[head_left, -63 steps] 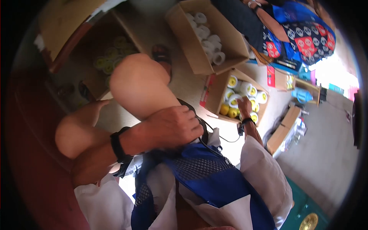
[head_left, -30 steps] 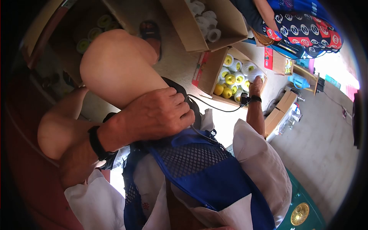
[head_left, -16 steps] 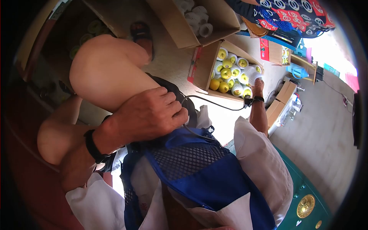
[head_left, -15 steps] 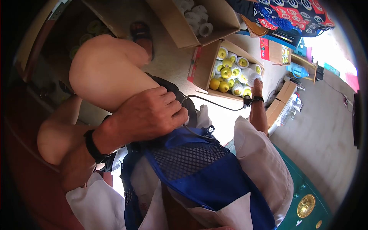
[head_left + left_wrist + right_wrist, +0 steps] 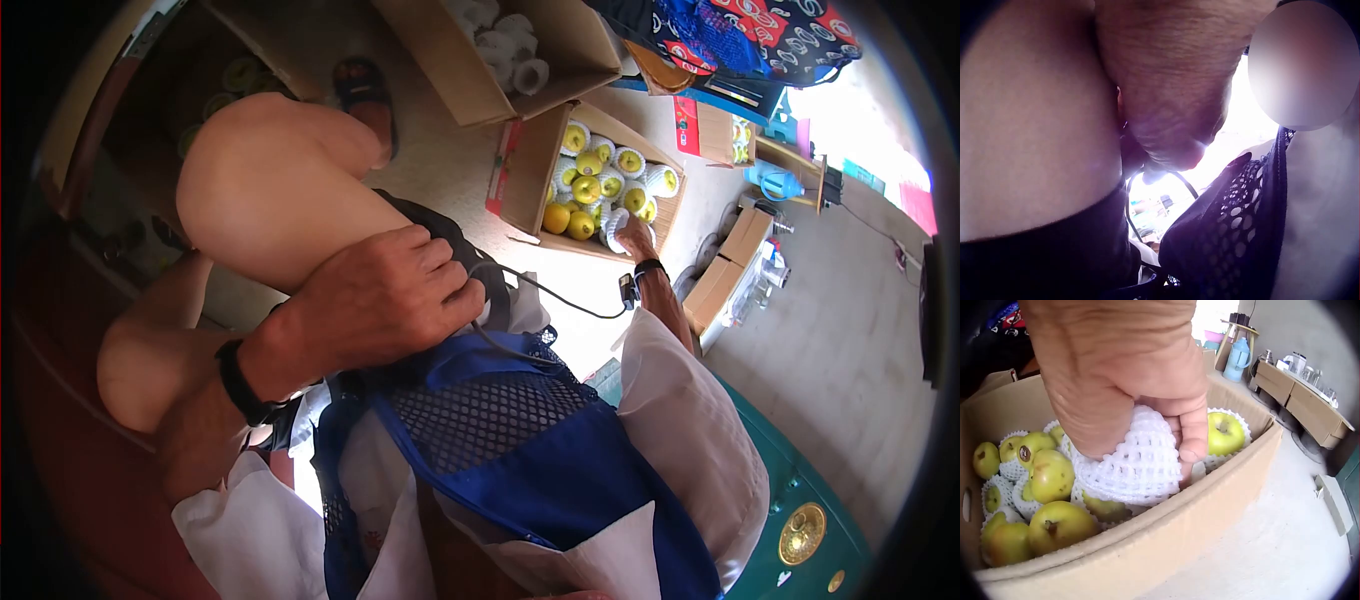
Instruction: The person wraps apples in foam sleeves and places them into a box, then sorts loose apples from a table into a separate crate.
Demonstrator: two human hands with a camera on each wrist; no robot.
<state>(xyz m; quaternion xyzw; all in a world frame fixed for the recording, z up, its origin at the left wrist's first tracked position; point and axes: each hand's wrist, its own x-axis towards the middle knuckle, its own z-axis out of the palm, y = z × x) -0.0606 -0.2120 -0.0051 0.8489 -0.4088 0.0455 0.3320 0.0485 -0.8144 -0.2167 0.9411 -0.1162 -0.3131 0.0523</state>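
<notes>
My right hand (image 5: 636,238) is down at the near side of an open cardboard box (image 5: 1210,515) of yellow-green apples. Its fingers and thumb grip an apple in a white foam net (image 5: 1138,459); the net covers the fruit from this side. Around it lie a bare apple (image 5: 1063,526) and several others, some bare and some in foam nets. A netted apple (image 5: 1225,433) sits in the box's corner beyond the fingers. My left hand (image 5: 385,295) rests on the bare thigh (image 5: 300,200), its fingers loosely curled, near a thin black cable (image 5: 560,300).
A larger carton (image 5: 560,60) with white foam-netted pieces stands behind the apple box. Another person's patterned clothing (image 5: 770,40) shows at the top right. A blue jug (image 5: 775,182), brown cartons (image 5: 735,255) and a green surface (image 5: 790,480) lie to the right.
My right hand has shifted from the box's right corner toward its near side, now gripping the foam-netted apple there. My left hand stays on the thigh. The head view has tilted slightly.
</notes>
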